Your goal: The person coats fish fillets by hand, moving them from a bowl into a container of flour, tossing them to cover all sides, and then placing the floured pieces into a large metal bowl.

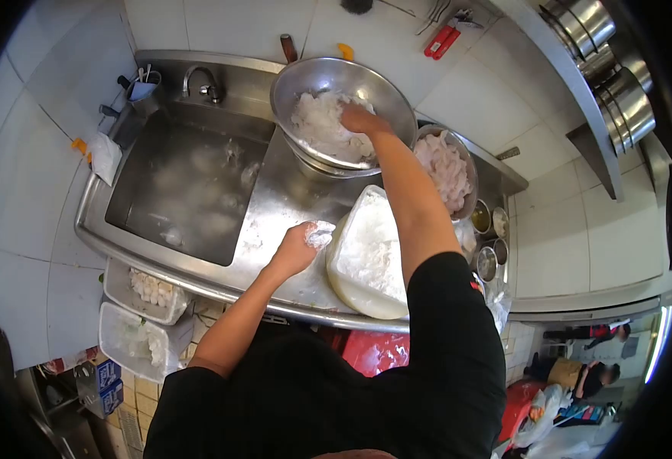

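Steel bowl (389, 93) at the back of the counter (278, 191) holds pale, wet-looking pieces (317, 126); the right hand (360, 118) reaches into them, its fingers hidden, so their state cannot be told. The left hand (301, 246), powdery fingers curled together, is between the sink (133, 183) and the tub (343, 294) of white powder (372, 264), near the tub

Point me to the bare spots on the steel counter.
The widest patch of steel counter lies between the deep steel sink, large round steel bowl and pale powder-filled tub. A smaller one lies between the left forearm and tub. It's crowded around the pink-meat bowl and small round metal containers.
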Tool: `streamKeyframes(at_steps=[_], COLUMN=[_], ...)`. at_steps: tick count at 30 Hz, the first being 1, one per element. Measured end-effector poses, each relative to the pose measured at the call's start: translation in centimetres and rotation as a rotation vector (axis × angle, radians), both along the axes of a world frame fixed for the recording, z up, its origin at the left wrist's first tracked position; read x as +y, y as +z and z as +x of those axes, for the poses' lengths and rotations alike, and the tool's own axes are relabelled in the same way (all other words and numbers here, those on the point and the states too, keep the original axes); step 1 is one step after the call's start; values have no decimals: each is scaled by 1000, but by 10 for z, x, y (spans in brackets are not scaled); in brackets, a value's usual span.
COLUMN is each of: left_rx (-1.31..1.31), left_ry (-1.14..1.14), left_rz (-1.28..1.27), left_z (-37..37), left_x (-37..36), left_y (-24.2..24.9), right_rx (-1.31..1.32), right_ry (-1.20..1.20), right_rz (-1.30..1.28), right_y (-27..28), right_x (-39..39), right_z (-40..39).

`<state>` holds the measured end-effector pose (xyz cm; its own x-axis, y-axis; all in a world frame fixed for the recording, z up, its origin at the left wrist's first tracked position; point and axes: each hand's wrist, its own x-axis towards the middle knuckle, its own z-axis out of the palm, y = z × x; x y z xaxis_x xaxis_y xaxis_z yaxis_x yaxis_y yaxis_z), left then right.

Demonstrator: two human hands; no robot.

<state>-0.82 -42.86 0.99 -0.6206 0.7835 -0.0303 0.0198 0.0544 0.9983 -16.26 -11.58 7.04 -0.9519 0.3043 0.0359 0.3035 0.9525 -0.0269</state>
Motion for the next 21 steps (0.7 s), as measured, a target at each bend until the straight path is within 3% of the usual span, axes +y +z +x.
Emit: streamKeyframes(at_steps=[2, 3, 4, 5, 6, 8, 10, 13, 15, 16, 17, 19, 20, 21], left_rx=[-110, 28, 250, 206, 189, 136, 150, 219, 371, 515, 615, 821, 924, 833], left_ry=[8, -3, 52, 9, -31, -64, -112, -226, -310, -389, -442, -544, -520, -500], left_rz=[97, -38, -91, -207, -156, -88, -22, -17, -117, -171, -252, -414, -407, -417], left_z=[1, 0, 1, -4, -5, -1, 4, 16, 26, 31, 37, 52, 60, 66], left_x=[-7, -15, -16, -16, -13, -3, 14, 49, 78, 91, 103, 124, 127, 132], left_y=[-35, -18, -29, -26, -21, -5, -2, -3, -2, 0, -1, -12, -19, -24], right_rx=[-276, -203, -429, -230, 94, 487, 591, 515, 229, 78, 115, 39, -51, -3], right_ry=[98, 150, 184, 63, 10, 138, -67, -223, -392, -359, -165, -215, -231, -293], right_rz=[-298, -346, -193, -174, -257, -33, -299, -453, -692, -601, -648, -645, -484, -348], right_y=[-11, -26, -18, 17, 31, 36, 81, 21, -1, -35, -44, -52, -74, -85], right_x=[5, 26, 37, 15, 6, 22, -26, 8, -19, -14, -27, -60, -66, -75], right_z=[-10, -11, -17, 18, 48, 107, 192, 296, 352, 373, 382, 380, 378, 374])
